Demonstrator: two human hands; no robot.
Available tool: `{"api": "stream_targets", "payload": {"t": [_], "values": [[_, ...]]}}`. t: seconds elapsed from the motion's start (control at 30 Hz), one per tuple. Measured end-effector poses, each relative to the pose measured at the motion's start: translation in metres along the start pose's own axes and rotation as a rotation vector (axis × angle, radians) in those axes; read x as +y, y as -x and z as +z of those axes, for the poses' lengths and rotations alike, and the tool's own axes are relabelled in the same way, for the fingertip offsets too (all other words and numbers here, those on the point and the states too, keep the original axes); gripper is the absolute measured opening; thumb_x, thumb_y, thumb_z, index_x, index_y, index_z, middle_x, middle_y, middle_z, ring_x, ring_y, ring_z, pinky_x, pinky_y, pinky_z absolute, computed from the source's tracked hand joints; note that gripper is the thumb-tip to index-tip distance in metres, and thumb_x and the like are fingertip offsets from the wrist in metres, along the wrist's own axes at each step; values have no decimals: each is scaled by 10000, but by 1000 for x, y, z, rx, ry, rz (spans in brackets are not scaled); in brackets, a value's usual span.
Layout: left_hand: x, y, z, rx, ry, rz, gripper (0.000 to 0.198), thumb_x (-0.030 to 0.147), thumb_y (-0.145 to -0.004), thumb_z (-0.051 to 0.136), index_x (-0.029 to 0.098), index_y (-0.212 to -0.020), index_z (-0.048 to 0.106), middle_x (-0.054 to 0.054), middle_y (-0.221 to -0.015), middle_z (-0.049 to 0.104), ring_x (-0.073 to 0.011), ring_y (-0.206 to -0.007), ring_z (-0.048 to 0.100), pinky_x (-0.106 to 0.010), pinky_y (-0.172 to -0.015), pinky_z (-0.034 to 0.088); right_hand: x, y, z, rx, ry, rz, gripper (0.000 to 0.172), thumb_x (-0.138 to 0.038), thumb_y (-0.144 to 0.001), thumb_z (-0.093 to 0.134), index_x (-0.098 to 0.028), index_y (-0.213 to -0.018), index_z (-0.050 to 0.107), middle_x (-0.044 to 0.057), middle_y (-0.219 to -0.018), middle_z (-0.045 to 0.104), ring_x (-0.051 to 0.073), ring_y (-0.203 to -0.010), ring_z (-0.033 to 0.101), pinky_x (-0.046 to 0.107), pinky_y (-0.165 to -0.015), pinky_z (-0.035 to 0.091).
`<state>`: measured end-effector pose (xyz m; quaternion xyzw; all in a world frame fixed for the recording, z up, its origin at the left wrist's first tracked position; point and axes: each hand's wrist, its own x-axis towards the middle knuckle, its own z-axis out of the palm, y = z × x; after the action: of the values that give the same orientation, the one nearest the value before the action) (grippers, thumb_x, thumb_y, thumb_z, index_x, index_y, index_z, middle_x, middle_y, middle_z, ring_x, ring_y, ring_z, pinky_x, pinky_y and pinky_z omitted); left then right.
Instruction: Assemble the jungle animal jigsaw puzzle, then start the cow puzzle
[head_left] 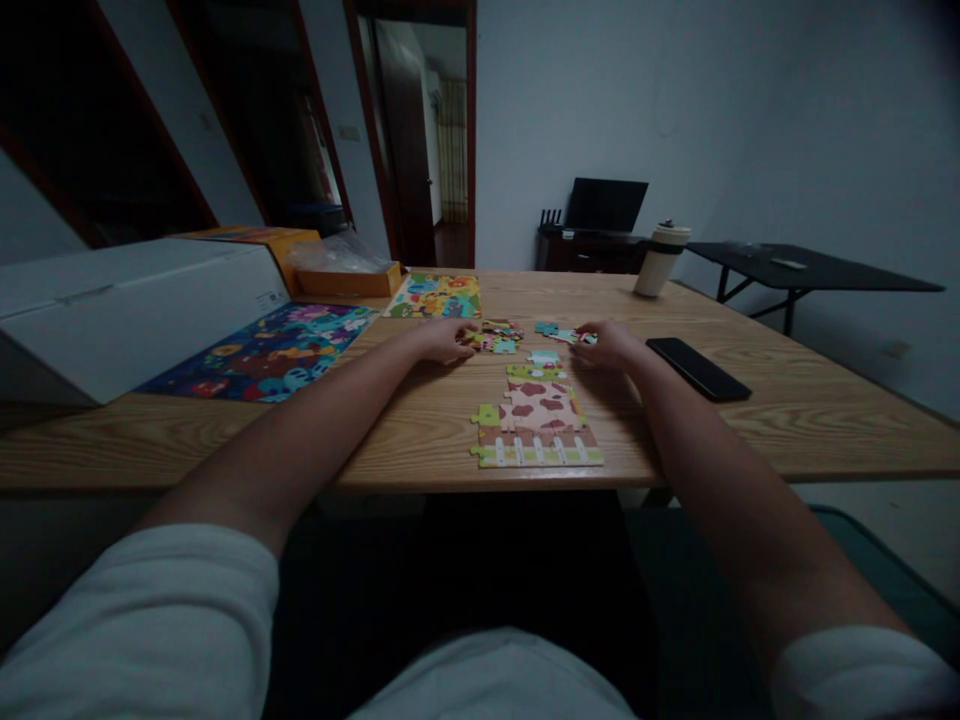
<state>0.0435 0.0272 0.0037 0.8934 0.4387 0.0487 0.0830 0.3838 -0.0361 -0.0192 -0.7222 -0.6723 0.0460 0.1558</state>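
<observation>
A partly joined puzzle (541, 415) lies near the table's front edge, with pink and brown patches above a white fence strip. Just behind it is a small light piece (544, 357). My left hand (448, 341) rests at the left side of a heap of loose pieces (501, 336), its fingers curled at the pieces; what they grip is too small to tell. On the other side, my right hand (602, 345) has its fingers together on puzzle pieces (562, 334) at the right; which piece they pinch is unclear.
A black phone (697, 368) lies right of my right hand, with a cup (661, 260) behind. At the left are a blue picture sheet (262, 352), a yellow puzzle (436, 296), a white box (142, 300) and an orange tray (349, 281) holding clear plastic.
</observation>
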Motion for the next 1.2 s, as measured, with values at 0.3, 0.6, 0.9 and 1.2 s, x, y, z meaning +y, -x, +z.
{"api": "stream_targets", "payload": {"t": [0.3, 0.6, 0.9, 1.2], "values": [[37, 26, -25, 249, -281, -60, 345, 363, -902, 504, 252, -1165, 697, -83, -1039, 730, -259, -957, 640, -334, -832, 419, 3, 1, 0, 2, -17, -31, 474, -436, -813, 631, -197, -1217, 698, 122, -970, 734, 267, -848, 657, 334, -709, 463], [76, 101, -44, 10, -203, -47, 285, 396, -873, 526, 186, -795, 704, -58, -752, 673, -192, -675, 584, -299, -605, 373, -3, 4, -1, -17, -54, -20, 480, -412, -834, 630, -167, -1245, 677, 137, -1033, 727, 261, -857, 661, 336, -721, 472], [51, 129, -25, -143, 204, 108, 575, 454, -894, 534, 228, -1421, 489, -75, -1414, 552, -234, -1175, 575, -309, -946, 458, -6, 10, -5, -65, -71, 16, 515, -422, -833, 650, -153, -1273, 656, 122, -938, 734, 243, -784, 664, 323, -695, 469], [69, 160, -14, -106, -42, 225, 422, 366, -916, 533, 200, -1299, 601, -89, -1244, 637, -247, -1164, 562, -340, -1000, 417, -3, 9, -3, -92, -100, 25, 527, -443, -829, 636, -159, -1273, 656, 119, -909, 732, 244, -751, 659, 334, -661, 476]]}}
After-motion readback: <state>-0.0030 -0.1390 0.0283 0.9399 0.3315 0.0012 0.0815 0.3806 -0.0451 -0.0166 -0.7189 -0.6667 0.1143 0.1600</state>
